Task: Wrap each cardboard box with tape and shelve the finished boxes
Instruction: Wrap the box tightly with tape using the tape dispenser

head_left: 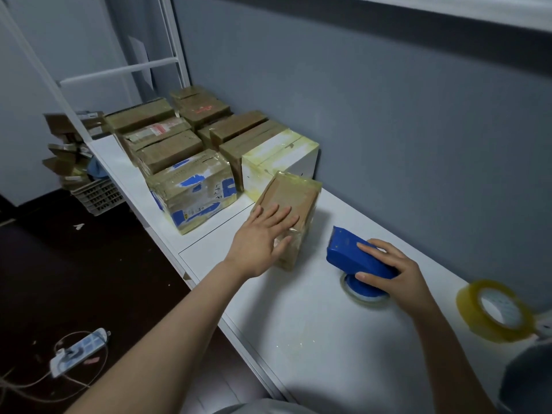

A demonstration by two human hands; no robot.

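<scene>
Box (291, 198) wrapped in tape sits on white table (313, 324), just in front of taped boxes (191, 189). Left hand (263, 243) lies flat on its top, fingers straight. Right hand (394, 273) grips blue tape dispenser (352, 255), which rests on the table beside the box. Spare tape roll (493, 312) far right.

A grey-blue wall (388, 115) is running along the far side of a long white table (313, 339), with a darker band (388, 16) crossing it near the top. A white metal frame (125, 71) is rising at the table's far end. A dark floor (74, 279) is carrying a white power strip (79, 351) with trailing cables and a pale plastic crate (98, 195). Soft, dim light is falling on the tabletop.
</scene>
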